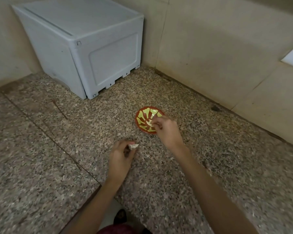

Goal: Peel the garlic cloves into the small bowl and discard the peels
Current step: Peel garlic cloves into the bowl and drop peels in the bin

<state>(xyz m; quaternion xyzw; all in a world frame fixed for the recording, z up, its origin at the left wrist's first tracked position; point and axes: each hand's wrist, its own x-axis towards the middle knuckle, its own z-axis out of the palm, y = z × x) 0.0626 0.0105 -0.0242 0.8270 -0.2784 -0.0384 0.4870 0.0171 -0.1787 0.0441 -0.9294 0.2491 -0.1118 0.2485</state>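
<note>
One grey crate point(85, 48) behind bowl point(142, 115), speckled counter point(41, 149)

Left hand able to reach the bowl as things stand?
Probably yes: only bare counter lies between the left hand and the bowl, whose left rim is uncovered; the right hand covers its near right side.

Home kitchen, prob.: speckled granite table point(210, 166) in a corner w/ beige tiled walls point(210, 48), white plastic storage box point(85, 48) at back, small red-and-yellow bowl point(143, 118) on the stone.
</note>
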